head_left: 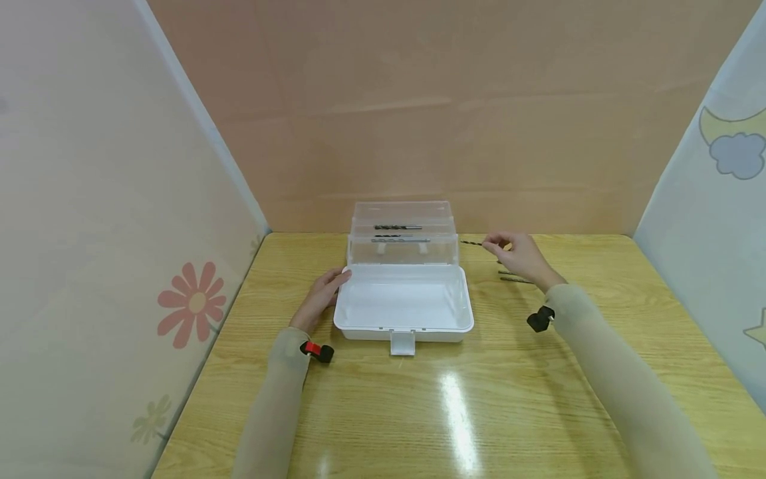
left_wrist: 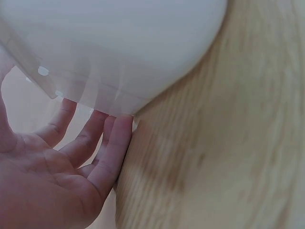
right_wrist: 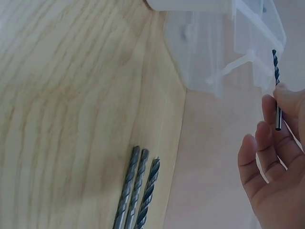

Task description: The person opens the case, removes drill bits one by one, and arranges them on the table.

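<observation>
A white toolbox (head_left: 403, 336) stands with its translucent lid and tiers folded back. My left hand (head_left: 323, 296) holds the box's left side, its thumb at the rim and fingers (left_wrist: 119, 133) against the outer wall. In my right hand (head_left: 517, 255), thumb and forefinger pinch a dark twist drill bit (right_wrist: 276, 71) by its shank. The bit (head_left: 471, 243) points left, toward the upper translucent tray (head_left: 403, 251). Drill bits (head_left: 397, 227) lie in the trays. Three more drill bits (right_wrist: 140, 191) lie side by side on the table under my right hand.
The wooden table (head_left: 383, 412) ends at an orange-tan backdrop (head_left: 419, 120) just behind the box. Pale printed panels (head_left: 120, 199) stand at both sides. A latch flap (head_left: 403, 343) hangs at the box's front.
</observation>
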`<state>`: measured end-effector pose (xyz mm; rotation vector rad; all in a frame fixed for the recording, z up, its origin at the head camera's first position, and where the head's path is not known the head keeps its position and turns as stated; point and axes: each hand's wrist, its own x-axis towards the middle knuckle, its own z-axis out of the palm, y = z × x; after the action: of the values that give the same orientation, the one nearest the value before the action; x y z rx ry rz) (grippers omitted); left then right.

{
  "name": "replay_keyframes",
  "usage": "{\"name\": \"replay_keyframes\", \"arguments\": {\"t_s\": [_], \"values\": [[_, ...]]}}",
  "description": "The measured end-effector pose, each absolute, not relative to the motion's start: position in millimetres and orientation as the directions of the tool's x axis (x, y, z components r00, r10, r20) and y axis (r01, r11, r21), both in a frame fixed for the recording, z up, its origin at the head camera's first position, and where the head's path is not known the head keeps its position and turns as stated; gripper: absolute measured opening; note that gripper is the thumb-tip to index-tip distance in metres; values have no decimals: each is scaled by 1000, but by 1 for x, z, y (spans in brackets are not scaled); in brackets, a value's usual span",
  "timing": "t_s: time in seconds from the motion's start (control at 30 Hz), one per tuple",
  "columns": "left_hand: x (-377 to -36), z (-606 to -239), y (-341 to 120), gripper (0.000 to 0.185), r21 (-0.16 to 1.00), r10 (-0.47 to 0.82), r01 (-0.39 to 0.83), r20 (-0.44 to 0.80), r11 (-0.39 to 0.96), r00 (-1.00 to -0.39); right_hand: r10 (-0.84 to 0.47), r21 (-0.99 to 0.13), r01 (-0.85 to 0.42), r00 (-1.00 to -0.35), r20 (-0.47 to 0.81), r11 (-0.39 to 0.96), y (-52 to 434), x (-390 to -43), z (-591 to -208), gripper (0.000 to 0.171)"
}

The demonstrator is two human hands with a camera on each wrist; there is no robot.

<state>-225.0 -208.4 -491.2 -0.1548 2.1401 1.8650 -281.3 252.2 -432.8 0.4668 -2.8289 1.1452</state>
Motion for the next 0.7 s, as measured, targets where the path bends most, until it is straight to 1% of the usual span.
{"name": "replay_keyframes", "arguments": {"t_s": [0.4,0.6,0.7], "values": [[-225,-491,-210,75,953,105,-266,-283,148,-954,-256,-647,-275,-958,126,711,264,-274,-446,40],[-224,-491,-209,75,952,113,-264,-282,154,-953,-266,-614,-299,-953,148,731,277,-269,-456,37],[-224,-491,-209,77,951,113,-266,-285,161,-952,-266,-604,-292,-955,135,741,284,-267,-461,37]]}}
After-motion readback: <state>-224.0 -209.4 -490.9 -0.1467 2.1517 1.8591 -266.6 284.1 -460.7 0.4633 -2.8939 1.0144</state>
